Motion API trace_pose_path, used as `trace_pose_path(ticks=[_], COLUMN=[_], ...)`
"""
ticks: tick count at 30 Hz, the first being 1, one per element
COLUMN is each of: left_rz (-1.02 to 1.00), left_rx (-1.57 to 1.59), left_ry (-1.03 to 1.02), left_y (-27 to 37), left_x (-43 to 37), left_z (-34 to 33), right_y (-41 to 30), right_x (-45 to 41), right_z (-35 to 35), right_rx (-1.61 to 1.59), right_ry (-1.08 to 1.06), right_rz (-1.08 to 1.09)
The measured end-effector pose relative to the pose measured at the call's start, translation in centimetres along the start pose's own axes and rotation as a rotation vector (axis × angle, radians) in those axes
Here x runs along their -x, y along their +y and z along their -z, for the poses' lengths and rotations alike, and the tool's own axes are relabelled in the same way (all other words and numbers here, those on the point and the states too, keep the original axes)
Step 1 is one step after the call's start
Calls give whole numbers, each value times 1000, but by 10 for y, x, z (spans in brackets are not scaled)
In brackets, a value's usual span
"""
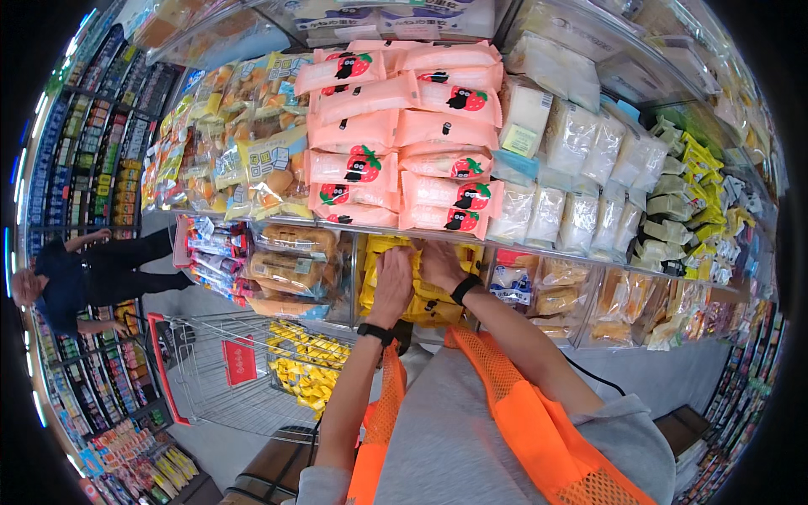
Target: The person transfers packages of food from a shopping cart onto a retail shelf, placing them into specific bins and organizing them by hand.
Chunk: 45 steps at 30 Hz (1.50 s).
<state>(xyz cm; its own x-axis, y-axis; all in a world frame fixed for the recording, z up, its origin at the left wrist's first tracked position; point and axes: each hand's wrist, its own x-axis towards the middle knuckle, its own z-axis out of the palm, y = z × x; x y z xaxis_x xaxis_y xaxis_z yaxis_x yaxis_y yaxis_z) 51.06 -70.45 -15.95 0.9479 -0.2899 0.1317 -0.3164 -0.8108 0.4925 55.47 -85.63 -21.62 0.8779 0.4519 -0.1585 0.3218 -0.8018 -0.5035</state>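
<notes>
Both of my hands reach into a lower shelf bin holding yellow snack packets [435,310], just under the front edge of the upper shelf. My left hand [396,278] is over the packets at the bin's left, its fingers bent and pointing away from me. To its right, my right hand [439,264] lies among the packets, its fingertips partly under the shelf edge. Whether either hand grips a packet is hidden. Directly above, pink strawberry-printed packets [448,132] are stacked on the upper shelf.
A wire shopping cart [208,372] with yellow packets [303,366] stands at my left. Packaged breads [297,259] fill the bin left of my hands; more bread [562,284] sits to the right. White-wrapped packs [568,139] line the upper shelf. A person [82,278] stands far left.
</notes>
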Motion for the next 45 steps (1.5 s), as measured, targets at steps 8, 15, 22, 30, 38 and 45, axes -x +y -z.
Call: trace_pose_path(ticks=[8,15,22,30,38,45], left_rz=[-8,136,174,1265,1597,1325], left_rx=[-151,-280,42,186,666,466], left_ry=[-34,200,349,860,121,388], left_y=[-39,-25,-9,-134,-252,-312], left_x=[-3,32,154,402,622,603], left_z=[-35,-17,75,73,-63,-65], right_y=[-11,-29,-27,-171,-397,-411], right_x=[28,17,1,36,97,51], right_z=[27,-7,-32,-20,-205,-443], right_rx=[-142,-202,-46,30,94,585], right_ry=[202,35,240,232,-925,-1112], right_rz=[34,32,71,172,852,300])
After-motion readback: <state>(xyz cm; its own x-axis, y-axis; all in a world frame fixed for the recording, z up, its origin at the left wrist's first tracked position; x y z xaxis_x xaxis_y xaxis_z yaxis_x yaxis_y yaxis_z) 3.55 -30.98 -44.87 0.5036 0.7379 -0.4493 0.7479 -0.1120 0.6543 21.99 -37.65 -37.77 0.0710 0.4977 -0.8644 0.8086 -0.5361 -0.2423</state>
